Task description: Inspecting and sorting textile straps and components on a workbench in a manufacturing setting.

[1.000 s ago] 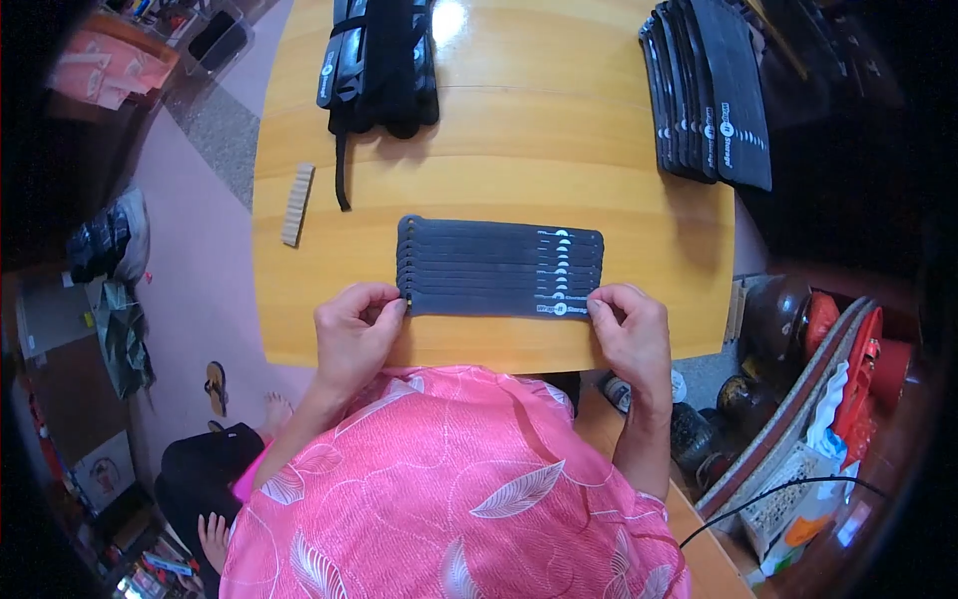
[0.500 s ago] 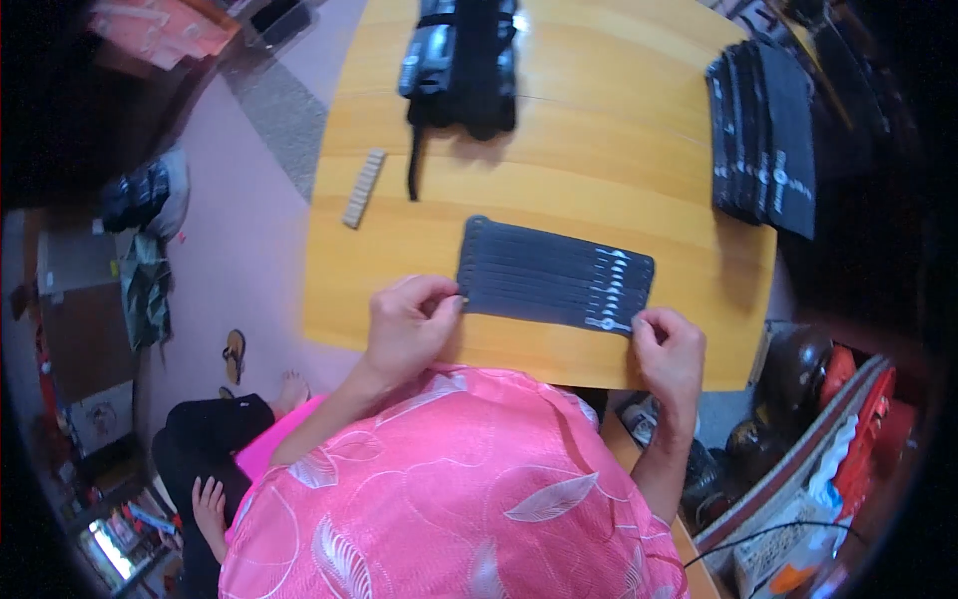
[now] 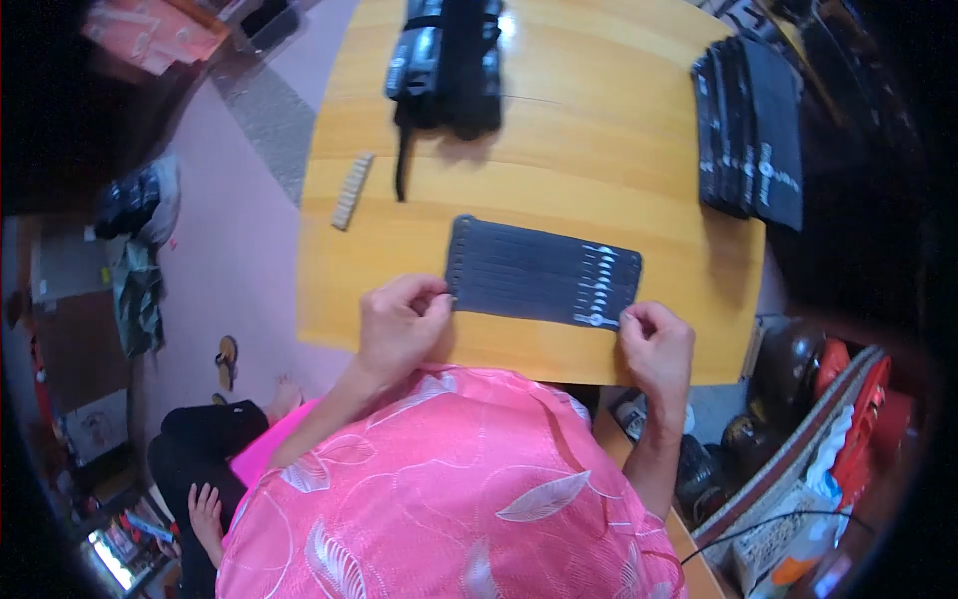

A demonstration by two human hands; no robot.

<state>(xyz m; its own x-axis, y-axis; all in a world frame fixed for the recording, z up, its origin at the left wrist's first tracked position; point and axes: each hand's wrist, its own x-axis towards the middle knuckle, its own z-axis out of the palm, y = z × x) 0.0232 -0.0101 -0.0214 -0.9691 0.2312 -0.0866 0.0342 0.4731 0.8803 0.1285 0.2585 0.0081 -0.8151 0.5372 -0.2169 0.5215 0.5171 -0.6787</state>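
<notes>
A row of overlapping flat black strips (image 3: pixel 529 275) with white print near the right end lies fanned out on the yellow wooden table (image 3: pixel 589 130), close to its near edge. Finger and thumb of my left hand (image 3: pixel 402 321) are pinched on the nearest strip's left end. At the opposite end, my right hand (image 3: pixel 658 344) pinches that strip's near right corner. Whether the corner is lifted off the table I cannot tell. Farther back stands a strapped black bundle (image 3: pixel 449 70), its loose strap hanging toward me. A small beige ridged stack (image 3: pixel 352 192) lies left of the strips.
Several black flat pieces with white print form a pile (image 3: pixel 748 135) at the table's right edge. Below right are a box of odds and ends (image 3: pixel 778 539) and dark bags (image 3: pixel 704 469). Another person's hand (image 3: pixel 207 514) rests at lower left, near a sandal (image 3: pixel 227 362) on the floor.
The whole view has shifted slightly, so everything sits a little farther left. Both hands keep their pinch at the two ends of the nearest strip.
</notes>
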